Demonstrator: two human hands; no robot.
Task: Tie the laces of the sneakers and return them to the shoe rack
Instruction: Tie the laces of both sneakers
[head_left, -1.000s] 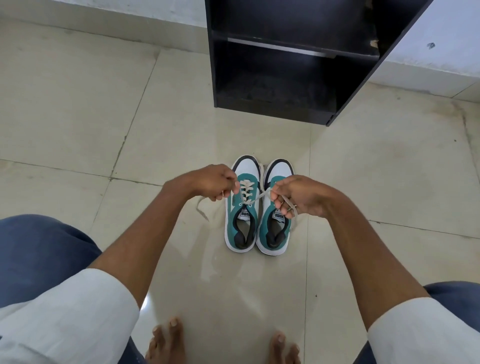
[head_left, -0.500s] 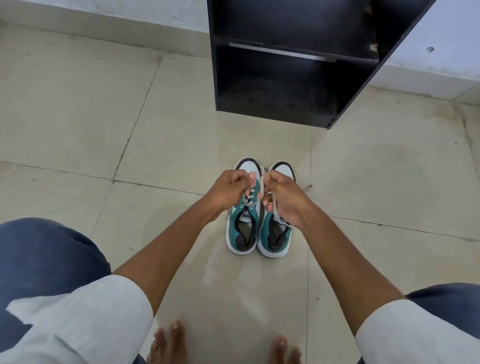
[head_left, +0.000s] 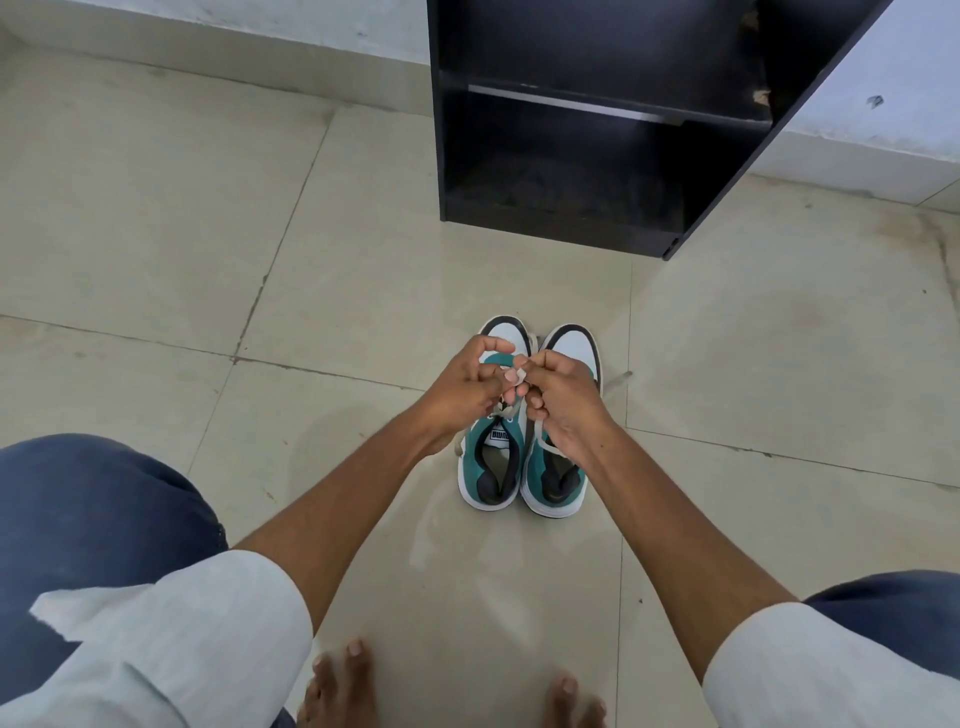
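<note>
Two teal, white and black sneakers stand side by side on the floor, toes pointing away from me: the left sneaker (head_left: 491, 467) and the right sneaker (head_left: 558, 483). My left hand (head_left: 462, 392) and my right hand (head_left: 563, 400) meet above the left sneaker's tongue, fingertips touching, each pinching a strand of its pale lace (head_left: 543, 439). One loop of lace hangs down under my right hand. A loose lace end (head_left: 618, 378) of the right sneaker lies on the floor to its right. The hands hide both sneakers' lacing.
A black shoe rack (head_left: 587, 223) with open shelves stands on the tiled floor a short way beyond the sneakers, against a white wall. My bare feet (head_left: 337, 686) and knees in blue trousers frame the bottom of the view.
My hands were apart, pulling the lace ends outward; they have come together over the left sneaker and now work the lace between the fingertips.
</note>
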